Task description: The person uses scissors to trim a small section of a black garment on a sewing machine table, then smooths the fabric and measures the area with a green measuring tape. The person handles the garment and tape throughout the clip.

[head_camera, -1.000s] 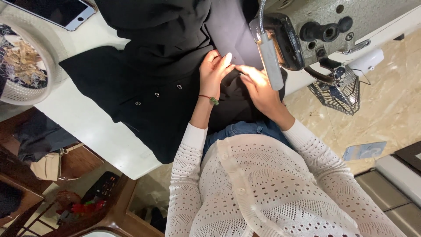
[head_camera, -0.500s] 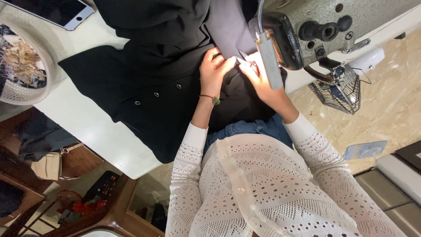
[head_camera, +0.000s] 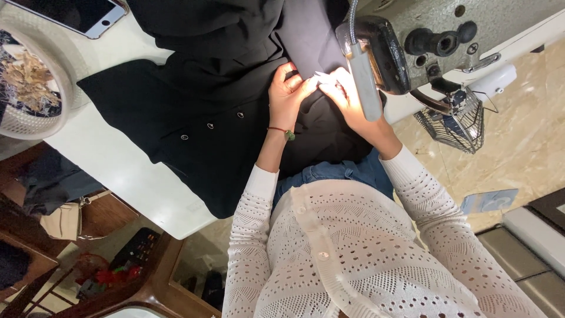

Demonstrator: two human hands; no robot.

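While the black garment lay spread over the white table, both my hands had crept farther up toward the sewing machine than a second before. My left hand pinched the fabric's edge, fingers curled on it. My right hand, now partly under the lamp arm, met it fingertip to fingertip, gripping the same fold. That closing in suggested I was feeding the seam to the needle. The basket and phone sat far left.
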